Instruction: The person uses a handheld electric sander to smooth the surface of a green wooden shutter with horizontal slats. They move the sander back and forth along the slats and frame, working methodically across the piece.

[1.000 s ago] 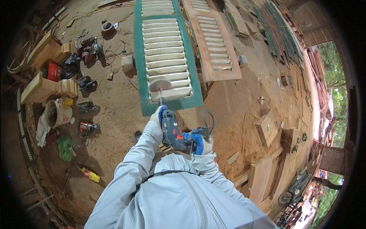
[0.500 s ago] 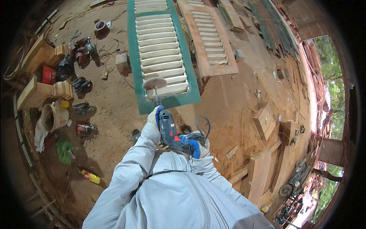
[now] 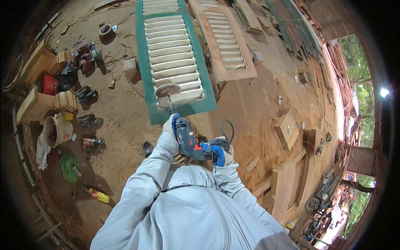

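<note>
Both my gloved hands hold a dark blue power drill (image 3: pixel 187 139) pointing away from me. My left hand (image 3: pixel 170 126), in a white and blue glove, is closed around its front part, behind the chuck. My right hand (image 3: pixel 221 154) wraps the rear handle, where a dark cord loops up. A round sanding disc (image 3: pixel 168 90) on the drill's shaft is over the lowest slats of a green-framed louvred shutter (image 3: pixel 146 89); whether it touches them I cannot tell. The shutter's slats are pale and bare-looking.
A bare wooden shutter (image 3: pixel 214 68) lies to the right of the green one. Timber blocks (image 3: pixel 287 132) and planks (image 3: pixel 283 189) lie at right. On the left are a bucket (image 3: pixel 62 130), power tools (image 3: pixel 86 95), a green bag (image 3: pixel 69 168) and a yellow bottle (image 3: pixel 99 195).
The drill's rear and my right hand have shifted slightly right. The disc keeps nearly the same place over the lower slats. The whole view has shifted a little.
</note>
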A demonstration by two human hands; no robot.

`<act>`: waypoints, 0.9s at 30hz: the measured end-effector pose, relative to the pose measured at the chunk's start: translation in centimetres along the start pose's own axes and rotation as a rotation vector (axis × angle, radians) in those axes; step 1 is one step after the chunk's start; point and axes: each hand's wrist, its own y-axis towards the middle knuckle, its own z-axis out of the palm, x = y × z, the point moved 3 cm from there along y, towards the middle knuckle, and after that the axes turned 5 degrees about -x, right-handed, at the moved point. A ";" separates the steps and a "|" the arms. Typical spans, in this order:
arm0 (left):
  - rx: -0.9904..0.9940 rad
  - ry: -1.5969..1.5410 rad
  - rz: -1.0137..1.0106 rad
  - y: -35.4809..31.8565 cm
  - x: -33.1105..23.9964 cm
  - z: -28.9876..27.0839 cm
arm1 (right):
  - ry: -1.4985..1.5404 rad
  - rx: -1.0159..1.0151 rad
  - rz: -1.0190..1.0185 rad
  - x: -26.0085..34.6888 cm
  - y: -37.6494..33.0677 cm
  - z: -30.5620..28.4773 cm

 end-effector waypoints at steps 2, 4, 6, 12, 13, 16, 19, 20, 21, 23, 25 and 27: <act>0.063 -0.076 -0.055 -0.7 -0.5 0.1 | 0.030 0.023 0.002 -0.1 -0.4 -0.3; 0.073 -0.015 -0.096 1.1 -0.6 -1.5 | 0.014 0.026 0.033 -0.9 -1.0 0.4; 0.064 -0.001 -0.140 1.5 0.0 -0.9 | 0.066 -0.013 0.050 -1.7 -0.9 0.4; 0.078 0.041 -0.197 0.8 2.3 5.3 | -0.022 -0.209 -0.054 1.3 0.9 -2.8; 0.074 0.030 -0.203 1.1 2.9 6.6 | -0.083 -0.225 -0.071 2.0 1.6 -3.6; 0.144 -0.029 -0.219 4.7 6.1 9.2 | -0.038 -0.260 -0.039 3.7 3.5 -6.6; 0.177 -0.019 -0.249 2.9 7.3 13.5 | -0.026 -0.254 -0.086 4.2 4.4 -10.8; 0.148 -0.011 -0.212 2.7 7.1 14.4 | 0.019 -0.212 -0.093 5.2 5.1 -10.7; 0.127 0.001 -0.187 2.6 7.3 15.3 | 0.058 -0.182 -0.104 6.4 5.6 -11.0; 0.108 -0.027 -0.148 2.2 7.9 14.9 | 0.041 -0.122 -0.041 7.7 6.1 -11.5; 0.050 -0.050 -0.100 2.9 8.7 13.0 | 0.020 -0.099 0.034 8.0 6.0 -11.7; 0.078 -0.097 -0.133 2.1 8.0 12.6 | -0.014 -0.107 0.043 7.3 6.3 -11.5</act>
